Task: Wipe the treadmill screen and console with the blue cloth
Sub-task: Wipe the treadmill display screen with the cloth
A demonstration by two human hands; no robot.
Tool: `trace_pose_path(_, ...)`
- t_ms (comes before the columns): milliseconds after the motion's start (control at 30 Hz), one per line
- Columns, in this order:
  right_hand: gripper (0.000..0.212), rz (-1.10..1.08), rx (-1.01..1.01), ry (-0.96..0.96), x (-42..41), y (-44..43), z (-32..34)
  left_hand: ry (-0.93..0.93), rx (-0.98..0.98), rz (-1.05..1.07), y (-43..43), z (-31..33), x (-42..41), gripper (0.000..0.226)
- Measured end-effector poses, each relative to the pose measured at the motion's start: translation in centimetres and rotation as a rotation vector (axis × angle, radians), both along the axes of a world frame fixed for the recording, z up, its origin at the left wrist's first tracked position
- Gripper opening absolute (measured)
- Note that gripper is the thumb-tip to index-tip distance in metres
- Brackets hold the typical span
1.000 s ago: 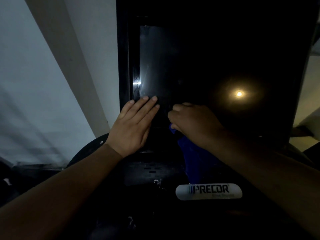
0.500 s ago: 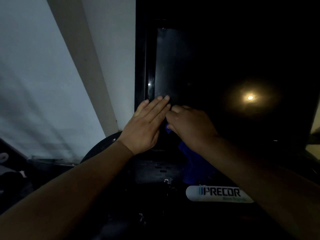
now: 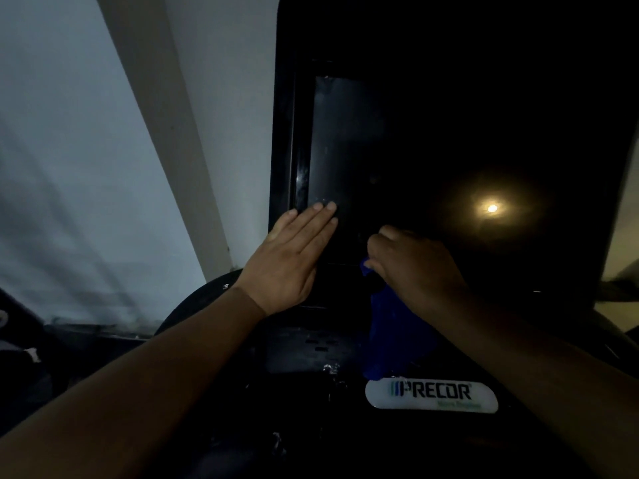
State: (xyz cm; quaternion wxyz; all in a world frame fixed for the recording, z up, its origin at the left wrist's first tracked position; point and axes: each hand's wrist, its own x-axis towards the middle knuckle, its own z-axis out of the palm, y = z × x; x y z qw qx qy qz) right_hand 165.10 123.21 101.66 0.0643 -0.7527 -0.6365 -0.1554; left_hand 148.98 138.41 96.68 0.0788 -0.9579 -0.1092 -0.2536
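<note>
Head view: mid-frame, the right hand point(image 3: 411, 267) grasps the blue cloth point(image 3: 390, 326) at the screen point(image 3: 345, 140) bottom; the left hand point(image 3: 294, 257), flat and released, may smear fingerprints there.

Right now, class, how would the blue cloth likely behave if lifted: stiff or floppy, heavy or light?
Probably floppy: the blue cloth hangs limp below the right hand gripping it. Likely light: that hand alone holds it up.

The left hand point(image 3: 294, 257) lies flat, fingers straight together. To its right, the right hand point(image 3: 415, 267) grips the blue cloth point(image 3: 390, 333), fingers curled.
</note>
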Motion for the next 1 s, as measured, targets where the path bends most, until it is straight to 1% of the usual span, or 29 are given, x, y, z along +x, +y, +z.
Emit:
trace_pose_path(167,0.015,-0.030,0.004,-0.057,1.2,-1.1,-0.3,0.014,0.039,0.028,-0.5,0.1,0.0,0.074)
trace_pose_path(433,0.019,-0.076,0.009,-0.114,4.0,-3.6,-0.3,0.032,0.047,0.071,-1.2,0.3,0.1,0.073)
trace_pose_path(567,0.017,-0.082,0.015,-0.089,5.3,-5.0,-0.5,0.019,0.050,0.086,-2.7,0.1,1.1,0.070)
trace_pose_path(733,0.024,-0.094,0.056,-0.045,6.5,-6.0,-0.8,0.036,0.042,0.028,-5.7,-1.0,4.1,0.064)
trace_pose_path(900,0.018,-0.087,0.087,0.036,7.9,-7.1,-1.6,0.050,0.042,0.090,-7.6,-1.5,5.9,0.060)
trace_pose_path(967,0.015,-0.106,0.105,0.075,8.7,-8.0,-2.2,0.049,0.061,0.061,-8.4,-1.5,6.7,0.060)
trace_pose_path(1000,0.010,-0.127,0.104,0.103,8.9,-8.5,-2.4,0.048,0.071,0.042,-8.7,-1.4,7.3,0.059)
